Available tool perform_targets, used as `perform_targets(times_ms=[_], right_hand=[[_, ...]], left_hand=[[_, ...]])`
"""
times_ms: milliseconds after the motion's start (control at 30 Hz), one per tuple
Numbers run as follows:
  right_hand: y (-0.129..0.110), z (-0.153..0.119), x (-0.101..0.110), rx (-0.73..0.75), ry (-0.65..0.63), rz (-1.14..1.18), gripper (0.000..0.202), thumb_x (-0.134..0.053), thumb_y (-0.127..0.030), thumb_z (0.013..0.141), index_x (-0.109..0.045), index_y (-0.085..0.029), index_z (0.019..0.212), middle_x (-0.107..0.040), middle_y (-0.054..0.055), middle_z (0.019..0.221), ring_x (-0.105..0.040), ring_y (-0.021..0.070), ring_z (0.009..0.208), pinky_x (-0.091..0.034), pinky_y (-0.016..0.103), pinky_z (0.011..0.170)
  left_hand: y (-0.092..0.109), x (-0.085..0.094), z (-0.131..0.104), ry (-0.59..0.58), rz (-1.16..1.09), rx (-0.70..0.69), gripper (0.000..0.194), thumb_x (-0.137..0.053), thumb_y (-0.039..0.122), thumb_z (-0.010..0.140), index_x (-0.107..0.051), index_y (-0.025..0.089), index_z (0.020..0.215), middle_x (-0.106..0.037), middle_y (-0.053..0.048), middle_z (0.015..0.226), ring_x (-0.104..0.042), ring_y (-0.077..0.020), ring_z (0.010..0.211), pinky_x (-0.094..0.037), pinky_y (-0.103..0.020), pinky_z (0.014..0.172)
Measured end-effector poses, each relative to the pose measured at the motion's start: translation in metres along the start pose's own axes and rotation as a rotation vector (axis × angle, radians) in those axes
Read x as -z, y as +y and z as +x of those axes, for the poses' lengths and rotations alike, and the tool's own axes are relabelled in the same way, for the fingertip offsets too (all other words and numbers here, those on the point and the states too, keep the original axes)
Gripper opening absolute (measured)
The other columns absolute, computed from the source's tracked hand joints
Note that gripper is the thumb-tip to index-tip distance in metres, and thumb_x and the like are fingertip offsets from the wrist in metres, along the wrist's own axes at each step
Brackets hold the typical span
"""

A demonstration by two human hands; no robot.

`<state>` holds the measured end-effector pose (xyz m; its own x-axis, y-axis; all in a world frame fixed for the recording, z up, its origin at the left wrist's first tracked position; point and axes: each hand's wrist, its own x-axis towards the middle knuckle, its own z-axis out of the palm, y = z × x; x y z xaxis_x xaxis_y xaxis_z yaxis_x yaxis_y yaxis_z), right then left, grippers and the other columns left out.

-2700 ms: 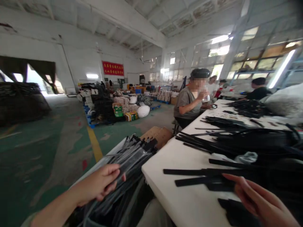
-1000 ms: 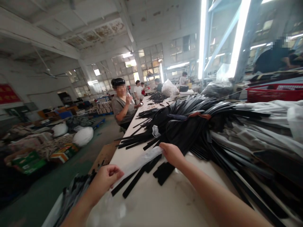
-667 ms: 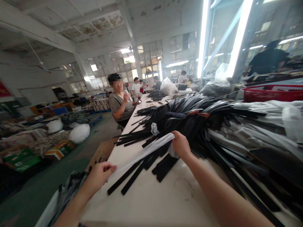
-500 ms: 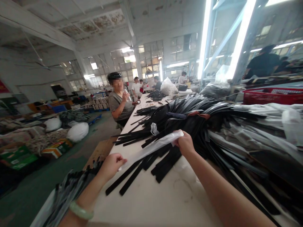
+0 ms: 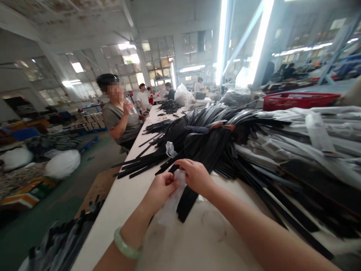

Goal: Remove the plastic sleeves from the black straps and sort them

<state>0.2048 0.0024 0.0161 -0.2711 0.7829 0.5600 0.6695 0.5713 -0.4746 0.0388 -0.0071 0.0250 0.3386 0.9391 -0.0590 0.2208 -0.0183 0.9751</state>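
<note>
Both hands are close together over the white table (image 5: 113,210). My left hand (image 5: 163,186) is closed, pinching a narrow translucent plastic sleeve (image 5: 169,209) that hangs down toward the tabletop. Against the sleeve's upper end, my right hand (image 5: 197,176) is closed too, fingers bent over it; its fingertips are partly hidden. Flat black strips (image 5: 186,203) lie just beneath and beyond the hands. A crumpled bit of clear plastic (image 5: 170,149) rests on the strips behind them.
A large heap of black strips (image 5: 208,139) covers the table's right side, beside plastic-wrapped bundles (image 5: 318,131). Behind stands a red crate (image 5: 299,101). A person (image 5: 121,116) sits at the table's left edge holding a clear bottle. More wrapped strips (image 5: 62,237) stand at lower left.
My hands have come together; the sleeve, earlier stretched between them, now hangs bunched below. My right hand moved left and my left hand moved right. The view has turned rightward.
</note>
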Motion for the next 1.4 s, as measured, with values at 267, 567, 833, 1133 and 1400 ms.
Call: perform_targets(times_ms=[267,567,833,1133,1400], right_hand=[[0.017,0.013,-0.01,-0.57,0.265,0.698,0.025,-0.059,-0.023,0.081,-0.06,-0.019,0.105,-0.067,0.008,0.098,-0.066,0.0191,0.085,-0.053,0.036,0.079],[0.0,0.008,-0.018,-0.651,0.01,1.358,0.044,-0.079,-0.048,0.066,-0.068,-0.017,0.096,-0.071,0.005,0.089,-0.067,0.0152,0.075,-0.055,0.028,0.072],[-0.001,0.005,-0.026,-0.526,0.037,1.212,0.043,-0.077,-0.05,0.065,-0.074,-0.015,0.09,-0.071,0.003,0.075,-0.06,0.0127,0.06,-0.049,0.025,0.057],[-0.014,0.001,-0.027,-0.21,-0.126,1.018,0.044,-0.061,-0.055,0.081,-0.072,-0.019,0.104,-0.067,0.008,0.116,-0.059,0.0261,0.111,-0.045,0.042,0.098],[0.02,0.015,-0.004,-0.57,0.415,1.048,0.012,-0.061,-0.031,0.068,-0.058,-0.02,0.064,-0.066,0.005,0.075,-0.06,0.0156,0.068,-0.052,0.031,0.066]], left_hand=[[-0.007,0.027,0.007,0.255,0.306,-0.135,0.026,-0.059,0.041,0.076,-0.051,0.018,0.068,-0.051,0.002,0.058,-0.045,-0.0123,0.054,-0.032,-0.022,0.053],[-0.004,0.013,0.001,0.293,0.482,-0.163,0.022,-0.062,0.033,0.071,-0.049,0.018,0.061,-0.054,0.001,0.058,-0.048,-0.0148,0.057,-0.03,-0.024,0.057],[-0.012,0.02,0.005,0.002,0.214,-0.099,0.057,-0.054,0.071,0.075,-0.048,0.016,0.059,-0.039,0.003,0.054,-0.031,-0.0105,0.051,-0.02,-0.024,0.049],[-0.005,0.02,0.004,0.058,-0.376,0.067,0.057,-0.084,0.057,0.052,-0.065,0.011,0.079,-0.058,-0.002,0.065,-0.048,-0.01,0.053,-0.039,-0.021,0.052],[-0.006,0.033,0.01,0.225,-0.33,-0.004,0.048,-0.082,0.052,0.055,-0.068,0.012,0.078,-0.065,-0.007,0.067,-0.056,-0.0128,0.059,-0.042,-0.021,0.055]])
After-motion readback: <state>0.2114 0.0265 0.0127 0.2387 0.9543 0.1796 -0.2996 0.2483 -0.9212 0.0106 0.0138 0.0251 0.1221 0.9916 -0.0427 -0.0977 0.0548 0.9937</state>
